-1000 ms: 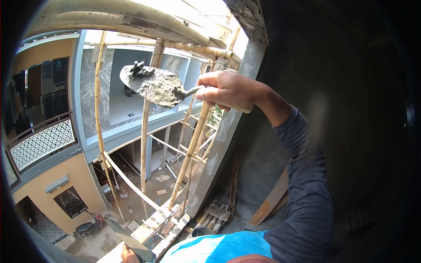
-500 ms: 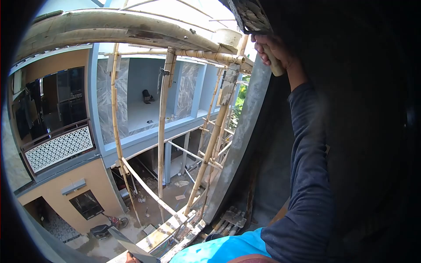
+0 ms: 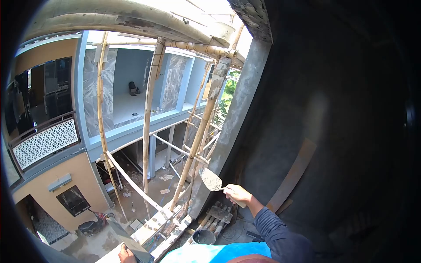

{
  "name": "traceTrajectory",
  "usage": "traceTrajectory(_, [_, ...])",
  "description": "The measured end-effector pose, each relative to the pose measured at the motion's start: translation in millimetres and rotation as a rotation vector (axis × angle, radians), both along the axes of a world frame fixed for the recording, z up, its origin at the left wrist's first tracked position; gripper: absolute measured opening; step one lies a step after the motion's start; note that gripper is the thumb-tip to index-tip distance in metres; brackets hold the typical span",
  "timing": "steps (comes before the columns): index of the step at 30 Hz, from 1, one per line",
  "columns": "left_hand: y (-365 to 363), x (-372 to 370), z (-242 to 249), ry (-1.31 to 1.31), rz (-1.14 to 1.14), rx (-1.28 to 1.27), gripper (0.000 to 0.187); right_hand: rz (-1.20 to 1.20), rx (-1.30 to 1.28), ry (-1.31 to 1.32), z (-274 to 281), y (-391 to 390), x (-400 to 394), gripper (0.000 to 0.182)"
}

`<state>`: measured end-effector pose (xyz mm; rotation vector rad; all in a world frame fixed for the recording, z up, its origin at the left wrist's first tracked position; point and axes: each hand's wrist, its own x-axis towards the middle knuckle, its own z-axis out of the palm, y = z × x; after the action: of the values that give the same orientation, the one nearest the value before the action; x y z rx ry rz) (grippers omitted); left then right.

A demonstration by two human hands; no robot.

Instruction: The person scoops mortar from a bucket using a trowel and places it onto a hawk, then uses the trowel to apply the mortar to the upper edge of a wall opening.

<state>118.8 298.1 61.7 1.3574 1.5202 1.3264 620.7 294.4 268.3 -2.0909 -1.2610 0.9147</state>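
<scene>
My right hand [image 3: 237, 193] is closed round the handle of a trowel [image 3: 211, 180], held out in front of the concrete column [image 3: 239, 105]. Grey mortar lies on its pointed blade. At the bottom left, my left hand [image 3: 127, 255] is closed on the edge of a flat grey board [image 3: 128, 239], whose lower end is partly cut off by the frame. A dark bucket [image 3: 204, 237] stands below my right arm, close to my blue shirt.
Bamboo scaffold poles [image 3: 199, 140] rise on the left, beyond a ledge of planks [image 3: 153, 223] above a deep drop. A long plank [image 3: 294, 175] leans on the dark wall [image 3: 351, 131] to the right. Overhead, a thick beam [image 3: 118, 19] crosses the view.
My right hand has come down with the trowel from the underside of the overhead edge to beside the column. The view has tilted downward, bringing the bucket, leaning plank and more of my left hand into sight.
</scene>
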Motion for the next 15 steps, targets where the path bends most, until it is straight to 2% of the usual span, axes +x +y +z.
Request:
traceTrajectory(2, [-2.5,12.4,32.9,0.123,-0.011,0.092,0.021,0.250,0.374,-0.525,47.2,10.9,-0.6,0.026])
traceTrajectory(4, [-6.0,26.0,64.6,0.239,-0.026,0.182,0.022,0.232,0.663,-0.683,135.2,17.5,-31.5,0.031])
traceTrajectory(5, [-6.5,34.4,80.8,0.261,-0.017,0.250,0.022,0.178,0.794,-0.897,174.1,27.3,-38.9,0.031])
traceTrajectory(6, [5.5,29.5,63.0,0.253,-0.016,0.251,0.022,0.132,0.939,-1.111,211.5,44.9,-36.8,0.034])
traceTrajectory(8, [37.3,15.4,6.2,0.119,-0.171,-0.014,0.022,0.035,1.215,-1.474,302.6,70.1,-49.6,0.034])
traceTrajectory(10, [38.0,22.2,-3.9,0.111,-0.154,0.030,0.022,-0.088,1.388,-1.628,379.4,89.9,-60.9,0.033])
traceTrajectory(13, [32.2,23.3,-30.1,0.054,-0.128,-0.005,0.021,0.045,1.767,-1.612,468.8,125.3,-55.1,0.038])
traceTrajectory(15, [19.7,19.1,-36.0,0.023,-0.139,-0.070,0.021,-0.008,1.760,-1.711,503.5,130.5,-56.8,0.039])
